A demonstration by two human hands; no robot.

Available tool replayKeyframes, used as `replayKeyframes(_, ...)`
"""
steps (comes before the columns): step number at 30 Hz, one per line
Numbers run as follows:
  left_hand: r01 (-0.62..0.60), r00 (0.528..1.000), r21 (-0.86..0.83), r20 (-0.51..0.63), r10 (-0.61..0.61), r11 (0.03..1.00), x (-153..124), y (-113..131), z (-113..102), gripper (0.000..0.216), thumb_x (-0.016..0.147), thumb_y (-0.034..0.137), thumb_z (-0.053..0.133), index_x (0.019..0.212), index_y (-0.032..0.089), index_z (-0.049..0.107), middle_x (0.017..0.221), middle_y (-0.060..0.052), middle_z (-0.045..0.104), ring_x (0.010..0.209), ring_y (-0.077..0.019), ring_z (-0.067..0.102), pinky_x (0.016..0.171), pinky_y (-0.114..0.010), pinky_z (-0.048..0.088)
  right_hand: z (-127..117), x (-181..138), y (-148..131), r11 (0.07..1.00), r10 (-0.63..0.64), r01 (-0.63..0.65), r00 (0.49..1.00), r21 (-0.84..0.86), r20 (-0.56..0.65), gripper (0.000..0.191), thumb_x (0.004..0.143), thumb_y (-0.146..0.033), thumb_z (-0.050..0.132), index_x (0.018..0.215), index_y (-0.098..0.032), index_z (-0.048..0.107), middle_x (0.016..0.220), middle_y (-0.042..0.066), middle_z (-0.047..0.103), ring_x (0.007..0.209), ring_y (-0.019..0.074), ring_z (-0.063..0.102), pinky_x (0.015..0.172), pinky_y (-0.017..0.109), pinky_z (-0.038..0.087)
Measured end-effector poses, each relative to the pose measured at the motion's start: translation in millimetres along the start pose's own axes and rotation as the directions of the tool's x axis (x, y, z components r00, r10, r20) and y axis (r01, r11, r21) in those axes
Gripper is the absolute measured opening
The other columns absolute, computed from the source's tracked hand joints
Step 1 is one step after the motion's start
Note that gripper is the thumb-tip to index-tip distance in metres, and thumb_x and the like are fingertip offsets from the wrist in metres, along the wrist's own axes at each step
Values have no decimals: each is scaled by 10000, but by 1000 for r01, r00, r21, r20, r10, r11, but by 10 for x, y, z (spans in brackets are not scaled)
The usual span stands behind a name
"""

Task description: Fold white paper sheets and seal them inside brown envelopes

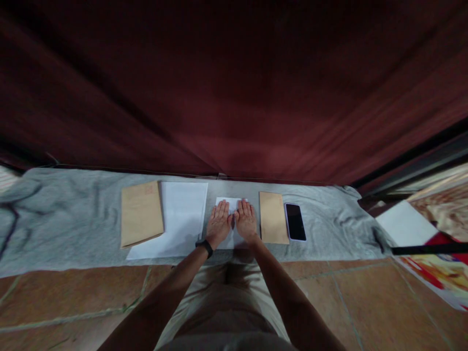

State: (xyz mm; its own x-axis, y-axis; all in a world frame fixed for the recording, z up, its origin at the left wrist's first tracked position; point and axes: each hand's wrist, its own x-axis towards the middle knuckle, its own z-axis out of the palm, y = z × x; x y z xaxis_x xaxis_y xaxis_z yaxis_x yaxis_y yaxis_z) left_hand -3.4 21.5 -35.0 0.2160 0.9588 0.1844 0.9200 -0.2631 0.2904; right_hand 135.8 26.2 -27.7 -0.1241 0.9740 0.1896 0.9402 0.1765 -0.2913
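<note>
A small white sheet of paper [224,243] lies on the grey cloth in front of me, partly covered by my hands. My left hand [219,222] rests flat on its left half, fingers stretched forward. On the right half my right hand [245,220] is pressed flat too, its thumb close to the left thumb. Whether the paper is folded cannot be made out under the palms. A brown envelope [274,218] lies just right of my right hand. To the left are larger white sheets [184,214], with brown envelopes [142,214] on their left part.
A phone [295,222] with a dark screen lies right of the single envelope. The grey cloth [80,219] covers a long narrow surface against a dark red upright panel [234,112]. Tiled floor [351,292] shows at the near edge; printed packaging [446,278] is at far right.
</note>
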Motion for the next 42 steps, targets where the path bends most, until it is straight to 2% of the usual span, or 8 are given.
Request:
replayKeyframes(10,138,988,-42,-64,-141,990,-98,-22,-82,618,1021,297,313,1592,62,289,1644,-177,318,1552,-289,239,1261,-493,225,101,35,79,998,57,-52,989,43,-138,588,1082,-353,262,1551,-13,365,1589,241,390,1496,314,347,1220,541,252)
replayKeyframes(12,107,992,-24,-62,-108,994,-183,21,-137,612,1018,270,303,1594,64,282,1647,-168,320,1554,-279,235,1267,-494,214,107,29,82,997,65,-61,991,39,-118,586,1080,-346,273,1554,-12,356,1597,240,375,1505,313,331,1224,540,241)
replayKeyframes(17,-93,995,-7,39,93,996,-525,198,-217,591,1009,269,343,1574,96,349,1637,-138,353,1552,-252,247,1281,-466,201,102,53,107,997,80,-78,993,29,-84,574,1076,-337,301,1558,-30,357,1614,224,349,1513,300,321,1233,529,234)
replayKeyframes(21,-98,994,26,51,97,995,-675,263,-216,575,1021,327,358,1553,111,395,1622,-147,379,1546,-257,264,1276,-472,213,65,48,84,995,85,-81,993,50,-86,564,1075,-315,303,1541,-4,376,1610,242,343,1514,306,321,1231,543,246)
replayKeyframes(25,-115,992,57,50,113,992,-684,250,-240,580,1012,281,348,1547,62,388,1622,-170,367,1549,-259,251,1277,-462,208,22,-200,-40,997,48,-44,996,57,-69,556,1079,-309,303,1544,-12,371,1611,227,354,1522,286,310,1230,513,270)
replayKeyframes(30,-96,995,96,47,92,991,-745,204,-268,577,1000,215,327,1546,35,380,1624,-175,360,1550,-251,248,1272,-449,222,8,-789,-114,987,-156,158,984,20,-86,505,1078,-285,340,1536,-86,414,1583,170,436,1512,270,329,1224,520,278)
replayKeyframes(34,-27,1000,105,14,26,994,-818,146,-238,576,1018,267,332,1542,33,386,1621,-175,367,1542,-257,273,1263,-444,246,-36,-1086,-16,991,-132,127,983,-49,-130,551,1079,-328,373,1564,-68,357,1589,189,418,1493,273,365,1215,486,316)
replayKeyframes(42,40,998,58,-55,-37,997,-915,105,-223,601,1018,312,338,1530,0,389,1613,-219,359,1522,-313,315,1237,-495,284,-98,-1297,61,992,-112,99,975,-76,-192,647,1073,-369,407,1601,-40,230,1594,235,389,1491,305,366,1191,499,370)
